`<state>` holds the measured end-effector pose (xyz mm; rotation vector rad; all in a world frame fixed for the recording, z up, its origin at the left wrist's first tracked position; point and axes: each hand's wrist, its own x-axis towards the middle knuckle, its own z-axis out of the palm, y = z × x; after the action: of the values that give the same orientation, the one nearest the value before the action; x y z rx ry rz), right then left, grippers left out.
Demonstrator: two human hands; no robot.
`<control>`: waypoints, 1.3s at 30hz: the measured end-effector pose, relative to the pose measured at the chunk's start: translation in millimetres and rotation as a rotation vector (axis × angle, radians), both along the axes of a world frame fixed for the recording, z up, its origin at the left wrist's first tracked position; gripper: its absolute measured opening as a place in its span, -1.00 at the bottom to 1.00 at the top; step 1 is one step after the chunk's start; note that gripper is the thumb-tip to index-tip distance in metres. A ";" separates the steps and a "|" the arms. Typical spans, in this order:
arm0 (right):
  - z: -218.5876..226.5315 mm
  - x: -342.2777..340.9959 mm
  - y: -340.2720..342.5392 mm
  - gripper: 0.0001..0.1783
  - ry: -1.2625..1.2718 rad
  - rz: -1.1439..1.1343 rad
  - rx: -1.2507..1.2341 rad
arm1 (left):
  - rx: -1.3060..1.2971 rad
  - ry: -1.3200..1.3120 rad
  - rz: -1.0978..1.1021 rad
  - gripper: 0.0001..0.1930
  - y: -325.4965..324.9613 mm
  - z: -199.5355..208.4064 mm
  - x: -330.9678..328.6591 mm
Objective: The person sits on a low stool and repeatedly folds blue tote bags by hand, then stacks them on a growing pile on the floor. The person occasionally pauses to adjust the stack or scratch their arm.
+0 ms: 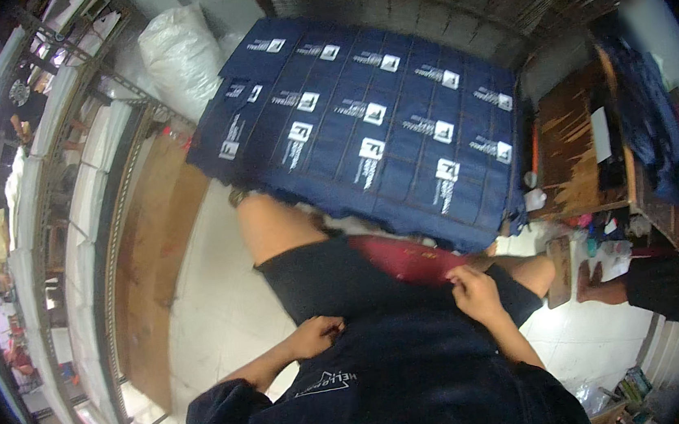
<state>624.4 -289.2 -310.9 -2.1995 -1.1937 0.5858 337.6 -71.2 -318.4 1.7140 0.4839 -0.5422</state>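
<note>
I sit with my knees apart, in black shorts, a dark navy cloth spread over my lap. My left hand is closed on the cloth's left edge near my left thigh. My right hand pinches the cloth's upper edge beside a red strip lying across my lap. In front of my knees lies a large stack of navy fabric pieces, laid in overlapping rows, each with a white printed label.
A white stuffed sack stands behind the stack at the left. A worn wooden bench with dark cloth on it stands at the right. Another person's bare foot rests on the tiled floor at the right. Shelving runs along the left.
</note>
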 end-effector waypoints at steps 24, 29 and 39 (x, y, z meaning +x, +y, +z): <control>200.1 312.2 -167.8 -0.88 -1.079 -1.038 0.489 | 0.188 -0.152 -0.214 -0.51 -36.9 -137.9 197.4; 258.8 444.4 -221.8 -0.72 -0.948 -1.368 0.103 | 0.194 -0.131 -0.206 -0.53 -39.3 -139.9 202.7; 240.8 673.9 -371.8 -0.47 -0.777 -1.097 -0.562 | 0.337 -0.096 -0.267 -0.58 -36.4 -113.5 228.4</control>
<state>1298.3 -661.0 -70.1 -3.1986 0.1136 -0.5038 566.0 -107.6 -431.9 2.1360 0.2894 -0.5888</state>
